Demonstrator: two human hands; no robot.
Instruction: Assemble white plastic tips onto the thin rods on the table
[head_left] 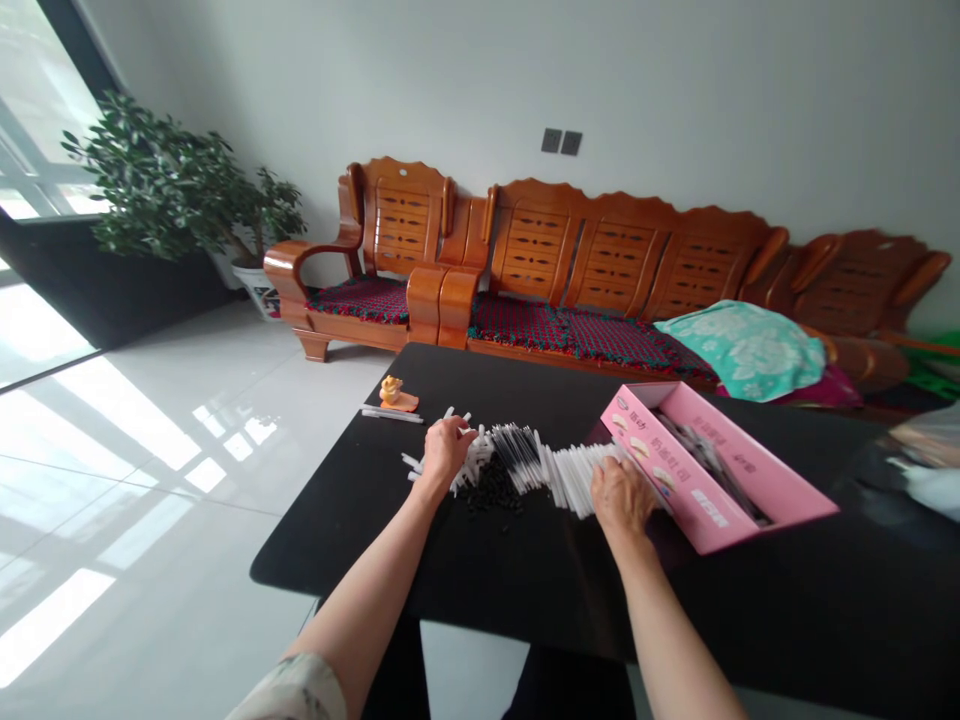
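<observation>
On the black table lie pen parts. My left hand [445,452] is over a pile of short white pen caps [478,458], fingers bent and drawn together; what lies between them is hidden. My right hand [621,492] is at the right end of a row of white pen barrels [571,476], its fingers closed on a barrel there. Between the caps and barrels lies a bundle of thin pen refills [516,452] with dark ink. A heap of small black plugs [491,490] is in front of the caps. Beside my right hand stands a pink box [694,505] holding more pens.
A small yellow duck figure [391,391] and a couple of white pens [392,414] are near the table's far left corner. Plastic bags [926,470] lie at the right. Behind the table [337,540] stand wooden sofas [540,235] and a potted plant [184,190].
</observation>
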